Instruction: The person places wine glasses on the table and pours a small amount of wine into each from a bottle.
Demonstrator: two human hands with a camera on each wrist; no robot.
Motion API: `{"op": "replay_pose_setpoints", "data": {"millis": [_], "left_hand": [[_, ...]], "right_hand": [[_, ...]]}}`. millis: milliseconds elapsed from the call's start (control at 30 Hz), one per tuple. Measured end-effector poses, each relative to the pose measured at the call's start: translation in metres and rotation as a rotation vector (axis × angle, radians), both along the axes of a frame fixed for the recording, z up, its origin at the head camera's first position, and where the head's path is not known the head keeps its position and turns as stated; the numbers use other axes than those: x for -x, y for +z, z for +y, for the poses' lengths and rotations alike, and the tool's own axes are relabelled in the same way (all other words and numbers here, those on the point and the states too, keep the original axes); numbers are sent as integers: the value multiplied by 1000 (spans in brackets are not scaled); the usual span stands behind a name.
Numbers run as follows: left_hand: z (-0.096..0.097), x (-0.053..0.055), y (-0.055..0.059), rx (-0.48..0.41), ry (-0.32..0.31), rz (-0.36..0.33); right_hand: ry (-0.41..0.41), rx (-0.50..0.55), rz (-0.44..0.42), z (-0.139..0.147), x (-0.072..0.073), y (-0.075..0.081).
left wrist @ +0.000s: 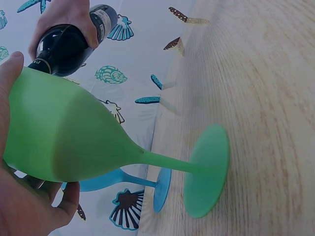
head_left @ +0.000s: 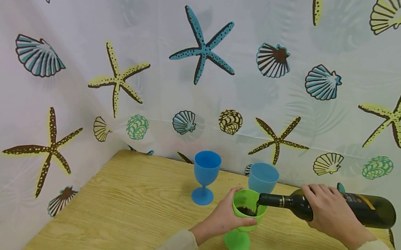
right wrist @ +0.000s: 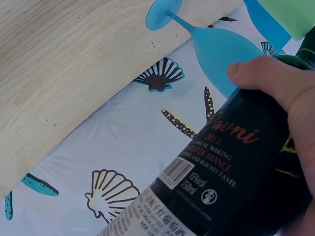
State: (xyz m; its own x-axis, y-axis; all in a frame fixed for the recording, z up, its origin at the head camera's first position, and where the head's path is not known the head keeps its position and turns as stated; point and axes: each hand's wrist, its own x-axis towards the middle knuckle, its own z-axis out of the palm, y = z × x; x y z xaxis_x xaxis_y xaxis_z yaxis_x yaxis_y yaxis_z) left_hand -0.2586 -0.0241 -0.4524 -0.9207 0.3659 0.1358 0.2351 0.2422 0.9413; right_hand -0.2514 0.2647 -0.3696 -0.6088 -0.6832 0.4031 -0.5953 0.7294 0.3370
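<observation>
My left hand [head_left: 224,217] grips the bowl of a green plastic goblet [head_left: 238,241], thumb on the near side. In the left wrist view the goblet's foot [left wrist: 209,172] is at or just over the table; I cannot tell whether it touches. My right hand [head_left: 332,210] wraps round a dark wine bottle [head_left: 374,211], tipped nearly level with its neck pointing left over the goblet's rim. A thin dark stream runs from the mouth into dark liquid [head_left: 246,211] in the bowl. The bottle's label [right wrist: 197,177] shows in the right wrist view.
Behind the green goblet stands a light blue goblet [head_left: 263,178], partly hidden by it and the bottle neck. A darker blue goblet [head_left: 205,172] stands upright to its left. The wooden table [head_left: 127,208] ends at a seashell-and-starfish patterned cloth [head_left: 151,92] hanging behind and on the left.
</observation>
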Motion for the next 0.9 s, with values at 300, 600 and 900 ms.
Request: {"op": "replay_pose_setpoints", "data": {"millis": [300, 600, 900], "left_hand": [[0, 0, 0, 11, 5, 2], [0, -1, 1, 14, 6, -4], [0, 0, 0, 8, 8, -5]], "right_hand": [[4, 0, -1, 0, 0, 0], [1, -3, -6, 0, 0, 1], [-4, -3, -20, -1, -1, 2]]}}
